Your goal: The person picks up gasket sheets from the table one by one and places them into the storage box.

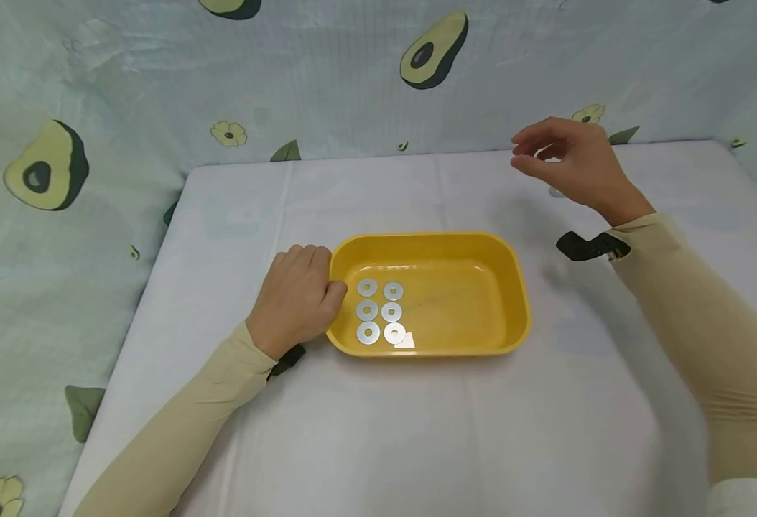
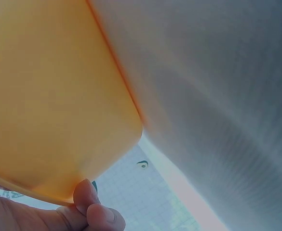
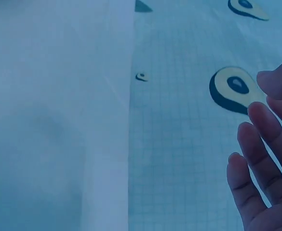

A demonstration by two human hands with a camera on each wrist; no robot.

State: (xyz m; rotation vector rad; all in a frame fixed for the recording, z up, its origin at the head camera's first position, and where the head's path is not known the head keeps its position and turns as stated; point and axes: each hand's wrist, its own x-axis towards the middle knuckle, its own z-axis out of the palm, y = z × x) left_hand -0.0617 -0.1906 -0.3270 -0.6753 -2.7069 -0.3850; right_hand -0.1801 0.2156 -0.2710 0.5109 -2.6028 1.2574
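A yellow plastic tray (image 1: 462, 301) lies on the white-covered table. My left hand (image 1: 297, 294) grips its left rim, and the left wrist view shows thumb and fingers (image 2: 86, 195) pinching the edge from outside. On the tray's floor, at the left, several flat metal washers (image 1: 367, 310) form two columns. My right hand (image 1: 575, 161) is raised over the back right of the table, its thumb and index finger apart with nothing between them. In the right wrist view the fingers (image 3: 266, 151) are loosely bent. Beneath this hand a small silvery round piece (image 1: 556, 192) shows, mostly hidden.
White cloth (image 1: 378, 431) covers the table, whose far edge meets a pale green curtain (image 1: 327, 72) printed with avocados and flowers. The same curtain hangs along the left side. A dark wrist mount (image 1: 588, 246) sits under my right forearm.
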